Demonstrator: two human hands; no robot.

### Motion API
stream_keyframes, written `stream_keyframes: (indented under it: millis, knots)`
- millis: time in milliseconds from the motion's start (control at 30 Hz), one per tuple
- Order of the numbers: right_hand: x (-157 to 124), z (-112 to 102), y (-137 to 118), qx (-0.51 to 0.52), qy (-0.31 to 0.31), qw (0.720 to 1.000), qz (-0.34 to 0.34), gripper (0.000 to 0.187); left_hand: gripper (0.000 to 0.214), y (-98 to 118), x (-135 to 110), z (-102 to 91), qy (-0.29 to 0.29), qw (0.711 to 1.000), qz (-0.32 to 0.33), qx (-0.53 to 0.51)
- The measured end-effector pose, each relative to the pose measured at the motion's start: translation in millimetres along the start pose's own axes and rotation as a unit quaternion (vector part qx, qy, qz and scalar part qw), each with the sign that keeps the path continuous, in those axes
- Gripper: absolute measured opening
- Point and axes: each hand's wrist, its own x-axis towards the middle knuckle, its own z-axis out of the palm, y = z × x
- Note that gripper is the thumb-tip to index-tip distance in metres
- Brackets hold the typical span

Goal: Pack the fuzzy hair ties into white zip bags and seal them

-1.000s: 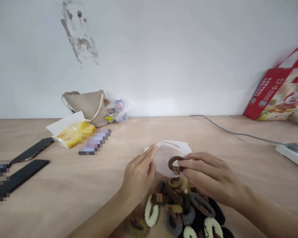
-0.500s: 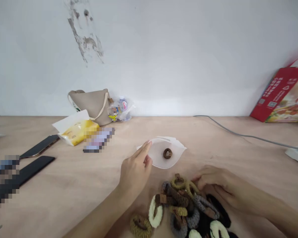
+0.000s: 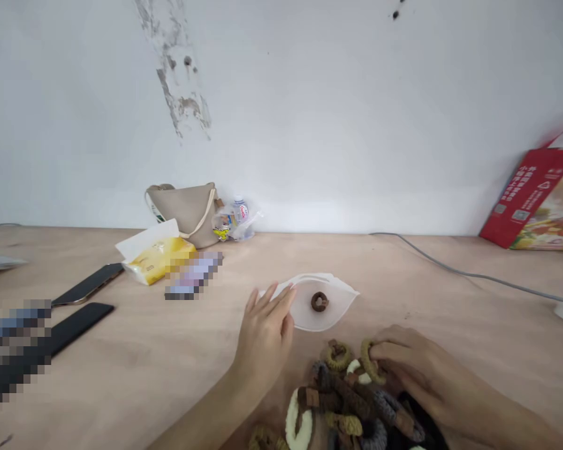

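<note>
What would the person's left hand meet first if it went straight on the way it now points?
Probably the frosted plastic bag: the left hand seems right at its edge, though depth is unclear.

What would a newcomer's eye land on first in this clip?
The heap of fabric hair ties at bottom right stands out first, with the right hand on an olive hair tie at its edge. Above it, the left hand touches a frosted plastic bag with one brown hair tie at its centre. Far right, a red printed bag leans against the wall.
</note>
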Motion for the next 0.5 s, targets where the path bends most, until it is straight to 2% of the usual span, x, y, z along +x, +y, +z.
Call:
stream_keyframes:
  millis: [133, 300, 367, 500]
  knots:
    - [4.1, -1.1, -6.2, -0.026, 0.051, 0.998, 0.007, 0.030, 0.044, 6.7, -3.8, 6.4, 0.008, 0.998, 0.022, -0.056]
    - [12.6, 6.4, -13.6, -0.023, 0.006, 0.998, 0.061, 0.039, 0.045, 16.3, -6.2, 6.2, -0.004, 0.995, 0.015, -0.096]
    - [14.7, 9.4, -13.8, -0.001, 0.000, 0.998, 0.069, 0.035, 0.045, 17.5, -5.8, 4.7, -0.008, 0.994, 0.008, -0.108]
    - [21.3, 12.3, -15.3, 0.022, -0.045, 0.999, 0.019, 0.031, 0.043, 14.8, -3.8, 2.6, -0.002, 0.995, 0.002, -0.102]
